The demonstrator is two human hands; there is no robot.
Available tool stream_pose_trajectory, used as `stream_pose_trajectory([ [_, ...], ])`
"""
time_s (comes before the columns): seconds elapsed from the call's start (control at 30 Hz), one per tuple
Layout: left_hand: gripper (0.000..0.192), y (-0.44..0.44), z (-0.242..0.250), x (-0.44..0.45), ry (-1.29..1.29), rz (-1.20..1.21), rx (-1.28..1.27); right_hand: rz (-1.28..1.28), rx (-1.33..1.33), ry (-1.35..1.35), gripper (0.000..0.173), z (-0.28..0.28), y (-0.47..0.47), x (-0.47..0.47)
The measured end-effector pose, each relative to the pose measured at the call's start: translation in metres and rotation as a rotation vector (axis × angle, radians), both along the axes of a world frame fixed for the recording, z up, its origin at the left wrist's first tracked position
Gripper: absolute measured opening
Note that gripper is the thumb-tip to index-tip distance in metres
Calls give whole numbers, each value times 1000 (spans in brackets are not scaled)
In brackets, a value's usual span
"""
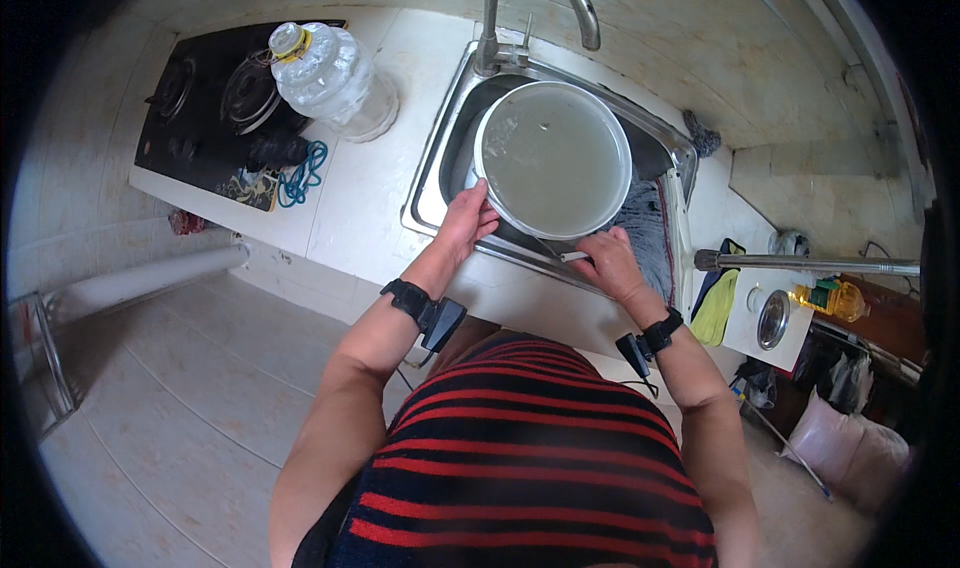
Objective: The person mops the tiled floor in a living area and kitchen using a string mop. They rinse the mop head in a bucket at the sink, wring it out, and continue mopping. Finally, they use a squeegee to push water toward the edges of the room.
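Note:
A round white bucket [480, 155] full of cloudy grey water [562, 163] stands in the steel sink [421, 206]. My left hand [469, 219] is at the near left of its rim, fingers against the outer wall; whether they grip it is hidden. At the near right, my right hand [609, 259] is closed around the white grip [574, 256] of the bucket's wire handle. Grey cloth [646, 230] lies in the sink to the right of the bucket, partly hidden by it. Above the back of the sink rises a steel faucet [487, 27], its spout arching rightward.
Left on the white counter [367, 185] stands a large clear plastic bottle [334, 80], beside a black cooktop [202, 117] and a coiled teal cord [304, 174]. A metal pole [810, 262] crosses at right, near a yellow-green cloth [716, 305] and an oil bottle [840, 300].

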State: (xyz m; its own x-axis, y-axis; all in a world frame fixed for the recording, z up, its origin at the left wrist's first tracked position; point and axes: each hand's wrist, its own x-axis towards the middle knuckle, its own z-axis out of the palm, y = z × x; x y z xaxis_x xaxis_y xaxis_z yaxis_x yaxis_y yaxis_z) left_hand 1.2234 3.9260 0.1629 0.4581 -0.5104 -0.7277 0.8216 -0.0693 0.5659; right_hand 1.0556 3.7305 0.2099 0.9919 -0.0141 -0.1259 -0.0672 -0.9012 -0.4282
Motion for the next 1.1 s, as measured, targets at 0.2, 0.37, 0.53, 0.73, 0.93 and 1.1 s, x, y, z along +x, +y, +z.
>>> stream_pose_trajectory([
  [0.2,39,-7,-16,12,-121,-59,128,4,-8,-14,19,-11,12,1],
  [0.37,29,-24,-20,3,-128,2,141,-7,54,-91,19,-15,5,-10],
  [0.53,27,-31,2,-5,-212,46,264,-46,161,-77,18,-12,4,-22],
  [0.73,35,-41,24,-1,-322,-105,278,-104,216,-125,18,-9,4,-34],
  [0.93,39,-50,31,-3,-362,-134,326,-163,261,-165,18,-2,-2,-38],
  [1.1,40,-54,33,-3,-356,-171,279,-272,314,-81,37,5,-4,-40],
])
